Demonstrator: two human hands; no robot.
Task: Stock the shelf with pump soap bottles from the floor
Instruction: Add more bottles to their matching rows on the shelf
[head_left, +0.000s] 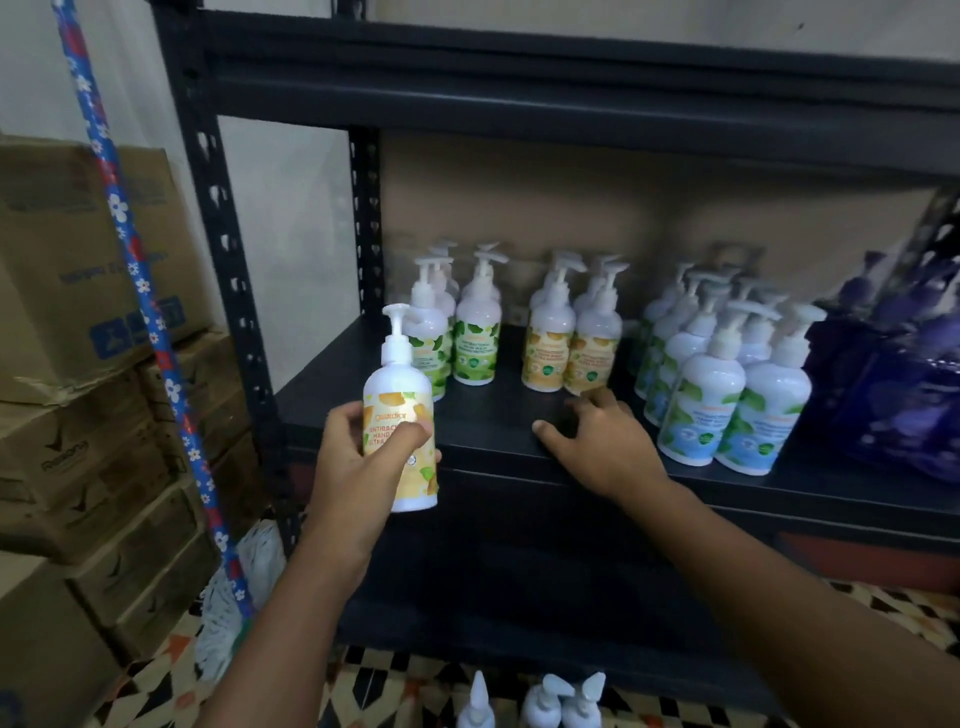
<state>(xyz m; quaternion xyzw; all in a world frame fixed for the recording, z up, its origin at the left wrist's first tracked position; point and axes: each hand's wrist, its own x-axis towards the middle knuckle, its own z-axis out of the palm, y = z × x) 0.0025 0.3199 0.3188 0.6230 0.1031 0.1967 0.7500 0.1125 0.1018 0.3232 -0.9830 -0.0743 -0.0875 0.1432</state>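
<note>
I held a yellow-label pump soap bottle (399, 410) upright in my left hand (358, 462), left of centre, before the shelf (498, 431). My right hand (597, 441) rested spread, empty, on its front edge.

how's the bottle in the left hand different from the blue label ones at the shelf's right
The held bottle has a yellow label; the blue-label bottles show blue and green. It is alone, gripped off the shelf by the left hand; they stand grouped on it. Both are white pump bottles.

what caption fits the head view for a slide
Left hand lifts a yellow soap bottle toward the shelf.
</note>
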